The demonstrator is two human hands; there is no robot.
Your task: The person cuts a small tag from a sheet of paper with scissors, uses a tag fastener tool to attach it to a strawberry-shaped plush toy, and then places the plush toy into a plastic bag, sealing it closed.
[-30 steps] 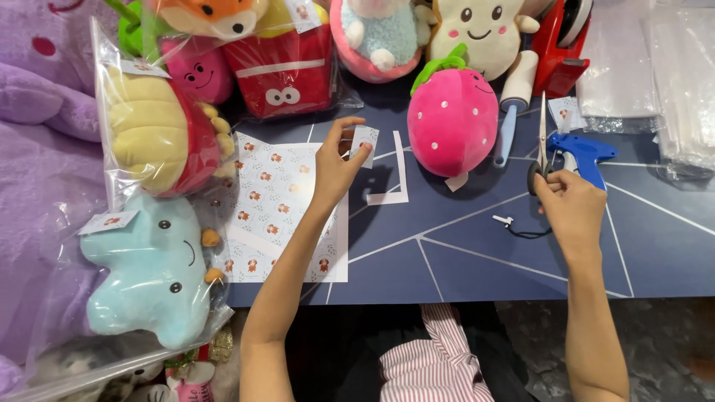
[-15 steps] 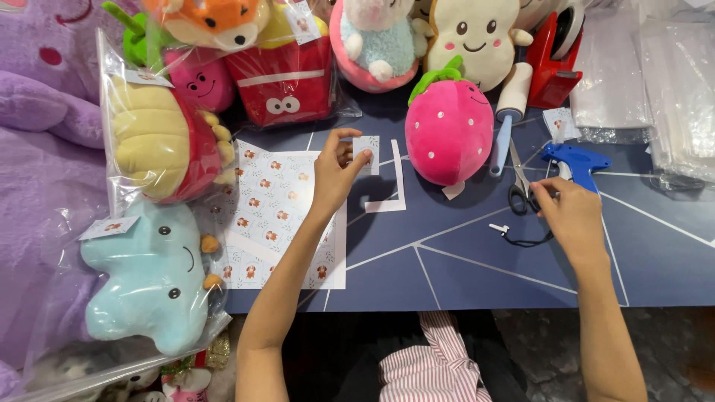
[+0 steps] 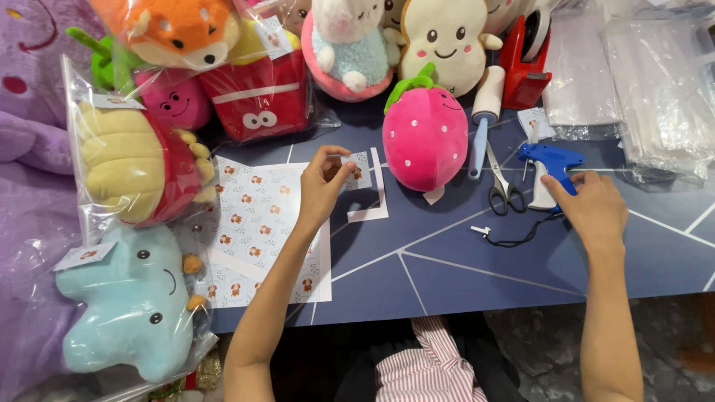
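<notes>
My left hand (image 3: 322, 192) pinches a small cut-out paper tag (image 3: 358, 170) with a little animal picture, just above the printed sheet of such tags (image 3: 261, 223). An L-shaped white paper offcut (image 3: 377, 202) lies right beside it. My right hand (image 3: 592, 208) is closed on the grip of a blue and white tagging gun (image 3: 551, 158) at the right of the dark blue table (image 3: 447, 275). Scissors (image 3: 503, 192) lie flat on the table just left of that hand, with a thin black cord (image 3: 514, 240) below them.
A pink strawberry plush (image 3: 424, 138) stands between my hands. Behind it are a lint roller (image 3: 484, 112), a red tape dispenser (image 3: 525, 63) and more plush toys. Bagged plush toys (image 3: 130, 223) crowd the left. Clear plastic bags (image 3: 655, 89) are stacked at the far right.
My right hand has let the scissors down on the table and moved right onto the tagging gun. My left hand keeps holding the small tag in about the same place.
</notes>
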